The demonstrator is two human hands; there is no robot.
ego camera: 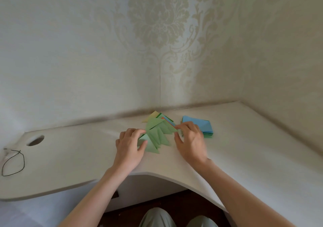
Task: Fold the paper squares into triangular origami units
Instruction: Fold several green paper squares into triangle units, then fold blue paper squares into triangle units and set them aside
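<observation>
Risk 1: the fanned row of green triangular units (158, 135) may scatter. The units overlap loosely on the desk (83, 156), and a sideways sweep by either hand would likely slide them out of order. Risk 2: a unit may spring open if finger pressure lifts before its crease sets. Risk 3: the right hand (191, 142) lies at the near-left corner of the stack of paper squares (201, 126); a careless pull could drag several sheets off at once.

The left hand (130, 148) sits at 9 o'clock of the green row. Its fingers are curled over the nearest unit and its thumb presses on the paper, so the hand is clamped on that unit. The right hand sits at 3 o'clock of the row. Its fingertips (178, 126) touch the tip of a far unit; motion blur prevents telling whether they pinch it.

The stack of squares, blue on top, lies at 2 o'clock of the row. A yellow piece (151, 117) lies at 12 o'clock, against the wall.
</observation>
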